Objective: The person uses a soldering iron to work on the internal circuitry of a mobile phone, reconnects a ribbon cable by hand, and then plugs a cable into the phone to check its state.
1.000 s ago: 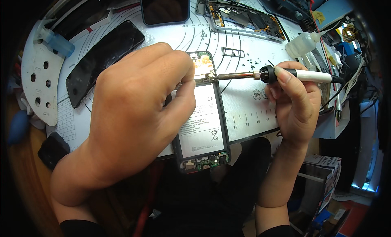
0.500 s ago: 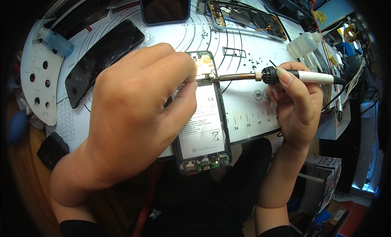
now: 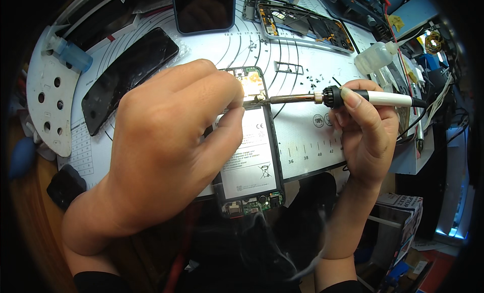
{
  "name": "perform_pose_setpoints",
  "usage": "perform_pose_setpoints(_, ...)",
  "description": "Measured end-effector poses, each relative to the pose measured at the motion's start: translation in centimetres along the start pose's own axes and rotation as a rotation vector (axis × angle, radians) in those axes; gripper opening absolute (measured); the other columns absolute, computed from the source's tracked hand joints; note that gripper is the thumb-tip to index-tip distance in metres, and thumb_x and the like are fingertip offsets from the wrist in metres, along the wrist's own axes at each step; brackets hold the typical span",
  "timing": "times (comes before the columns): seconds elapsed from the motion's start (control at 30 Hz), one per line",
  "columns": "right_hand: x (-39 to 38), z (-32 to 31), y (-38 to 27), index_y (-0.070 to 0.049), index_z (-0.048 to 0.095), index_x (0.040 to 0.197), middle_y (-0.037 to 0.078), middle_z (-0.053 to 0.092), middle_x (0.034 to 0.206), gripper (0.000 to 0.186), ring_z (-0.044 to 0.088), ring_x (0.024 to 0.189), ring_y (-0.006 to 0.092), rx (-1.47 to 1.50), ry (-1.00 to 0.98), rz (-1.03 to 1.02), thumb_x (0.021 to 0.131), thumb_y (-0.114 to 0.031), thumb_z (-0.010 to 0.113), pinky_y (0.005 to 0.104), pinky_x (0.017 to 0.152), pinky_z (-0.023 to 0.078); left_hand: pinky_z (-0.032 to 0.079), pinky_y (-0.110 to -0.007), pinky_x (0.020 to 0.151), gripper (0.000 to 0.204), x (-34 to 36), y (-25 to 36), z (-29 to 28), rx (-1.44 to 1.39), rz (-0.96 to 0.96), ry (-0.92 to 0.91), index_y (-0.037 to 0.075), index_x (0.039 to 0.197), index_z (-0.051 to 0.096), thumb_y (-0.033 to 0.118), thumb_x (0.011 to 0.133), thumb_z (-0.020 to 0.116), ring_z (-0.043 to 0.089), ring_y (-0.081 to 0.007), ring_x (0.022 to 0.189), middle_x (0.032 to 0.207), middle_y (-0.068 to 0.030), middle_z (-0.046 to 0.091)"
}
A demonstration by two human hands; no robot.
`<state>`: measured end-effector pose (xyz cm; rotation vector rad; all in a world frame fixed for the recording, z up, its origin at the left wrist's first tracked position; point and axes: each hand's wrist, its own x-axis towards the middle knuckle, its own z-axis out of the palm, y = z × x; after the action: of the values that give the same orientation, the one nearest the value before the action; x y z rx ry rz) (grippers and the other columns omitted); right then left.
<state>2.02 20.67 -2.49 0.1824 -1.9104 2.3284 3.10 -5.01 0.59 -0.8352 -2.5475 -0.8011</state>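
Observation:
An opened phone (image 3: pixel 276 157) lies in the middle, its white battery (image 3: pixel 249 167) and circuit board (image 3: pixel 252 81) bare. Over its left side is my left hand (image 3: pixel 176 126), thumb and forefinger pinched together at the board's lower edge; what they grip is hidden behind the fingers. My right hand (image 3: pixel 370 126) holds a soldering iron (image 3: pixel 388 98) by its black and white handle. The iron's metal tip points left and reaches the board's lower edge, close beside my left fingertips. Whether the tip touches the board I cannot tell. Wisps of smoke (image 3: pixel 272 237) drift below the phone.
A dark phone screen (image 3: pixel 131 79) lies at left, near a blue-capped bottle (image 3: pixel 73 53). Behind are another phone (image 3: pixel 204 11) and an opened phone frame (image 3: pixel 307 26). A clear bottle (image 3: pixel 375 57) stands right, by cables. Small black bits (image 3: pixel 312 81) lie on the printed mat (image 3: pixel 307 137).
Smoke now shows below the phone, where none was visible before. The phone sits slightly lower in view. Both hands keep nearly the same pose, with the iron's tip still at the board.

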Motion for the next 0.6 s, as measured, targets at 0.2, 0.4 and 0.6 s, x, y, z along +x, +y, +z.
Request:
perform_pose_setpoints(0.2, -0.05, 0.05, -0.05, 0.005, 0.065, 0.101, 0.007, 0.064, 0.079, 0.023, 0.054, 0.067, 0.0099, 0.005, 0.003, 0.006, 0.087, -0.010, 0.074, 0.0227, 0.062, 0.041, 0.047, -0.027, 0.060, 0.008, 0.04, -0.08, -0.09, 0.004, -0.001, -0.017, -0.002, 0.085, 0.065, -0.006, 0.079, 0.068, 0.060, -0.0152, 0.067, 0.078, -0.0070, 0.062)
perform_pose_setpoints(0.4, -0.05, 0.12, -0.06, 0.005, 0.065, 0.101, 0.007, 0.064, 0.079, 0.022, 0.054, 0.066, 0.0098, 0.002, 0.010, 0.001, 0.087, -0.010, 0.074, 0.0227, 0.062, 0.041, 0.048, -0.027, 0.061, 0.007, 0.00, 0.04, -0.05, 0.020, -0.011, -0.018, -0.002, 0.085, 0.065, -0.006, 0.080, 0.068, 0.060, -0.0151, 0.067, 0.077, -0.0070, 0.061)
perform_pose_setpoints(0.6, -0.06, 0.20, 0.04, 0.005, 0.065, 0.101, 0.007, 0.064, 0.079, 0.021, 0.054, 0.066, 0.0097, 0.003, 0.010, -0.001, 0.087, -0.009, 0.073, 0.0230, 0.061, 0.041, 0.048, -0.027, 0.060, 0.007, -0.03, -0.10, 0.18, 0.002, -0.006, -0.002, -0.002, 0.085, 0.065, -0.007, 0.080, 0.067, 0.060, -0.0150, 0.066, 0.077, -0.0073, 0.061)
